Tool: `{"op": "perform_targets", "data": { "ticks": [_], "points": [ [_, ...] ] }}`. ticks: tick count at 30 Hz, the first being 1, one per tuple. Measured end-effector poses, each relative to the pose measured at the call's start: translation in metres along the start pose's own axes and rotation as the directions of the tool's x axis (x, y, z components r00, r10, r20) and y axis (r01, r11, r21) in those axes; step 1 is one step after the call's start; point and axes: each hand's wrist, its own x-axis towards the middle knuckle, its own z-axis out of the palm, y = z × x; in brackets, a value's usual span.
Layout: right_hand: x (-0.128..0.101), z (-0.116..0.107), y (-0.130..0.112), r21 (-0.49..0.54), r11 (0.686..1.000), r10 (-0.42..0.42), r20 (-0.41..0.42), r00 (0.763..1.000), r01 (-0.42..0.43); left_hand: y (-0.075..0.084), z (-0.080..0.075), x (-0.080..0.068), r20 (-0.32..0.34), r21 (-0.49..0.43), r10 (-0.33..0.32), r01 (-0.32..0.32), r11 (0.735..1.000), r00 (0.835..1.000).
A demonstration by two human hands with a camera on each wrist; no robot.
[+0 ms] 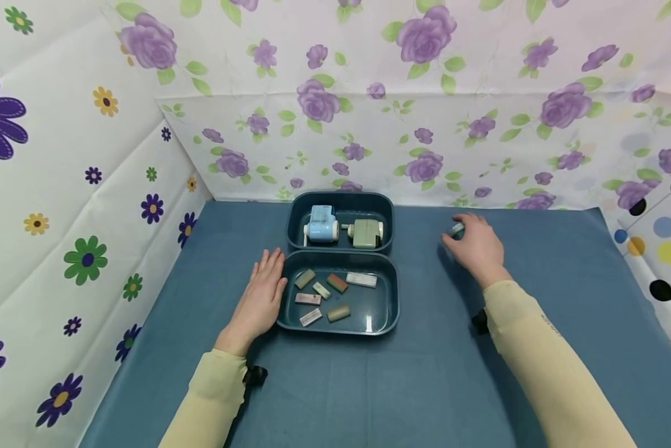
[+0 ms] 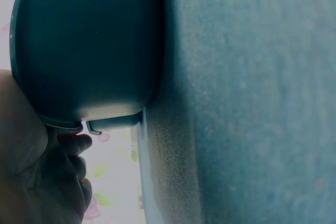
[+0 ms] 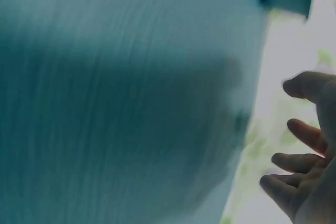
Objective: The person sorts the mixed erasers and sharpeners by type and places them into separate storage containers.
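My left hand (image 1: 261, 292) rests along the left side of the front tray (image 1: 369, 332), fingers straight; in the left wrist view its fingers lie by the tray's wall (image 2: 94, 40). Inside that tray lie several small blocks, among them a white one (image 1: 361, 280), a red-brown one (image 1: 337, 283) and an olive one (image 1: 338, 312). To the right of the trays, my right hand (image 1: 478, 246) hovers over a small pale-blue thing (image 1: 457, 231), its kind unclear. The right wrist view shows the fingers (image 3: 296, 162) of that hand spread, with a gap between thumb and fingers.
Behind the front tray stands a back tray (image 1: 341, 195) holding a blue hand-crank pencil sharpener (image 1: 321, 225) and a green one (image 1: 366, 233). A blue cloth (image 1: 358, 392) covers the table. Flower-patterned sheets (image 1: 335, 143) rise at its back and left edges.
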Motion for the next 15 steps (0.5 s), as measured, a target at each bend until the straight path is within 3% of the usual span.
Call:
{"op": "perform_targets", "data": {
  "ticks": [3,8,15],
  "points": [
    [0.010,-0.001,0.016,-0.022,0.999,0.051,0.086,0.995,-0.050,-0.002,0.000,0.000,-0.001,0.010,-0.003,0.003,1.000,1.000],
    [0.020,0.001,0.030,-0.057,0.991,0.125,0.149,0.981,-0.118,-0.004,0.001,-0.002,-0.012,0.018,-0.003,0.003,1.000,1.000],
    [0.029,-0.001,0.030,-0.079,0.988,0.146,0.142,0.979,-0.136,-0.003,0.003,0.000,-0.021,0.014,0.000,0.000,1.000,1.000]
  ]
}}
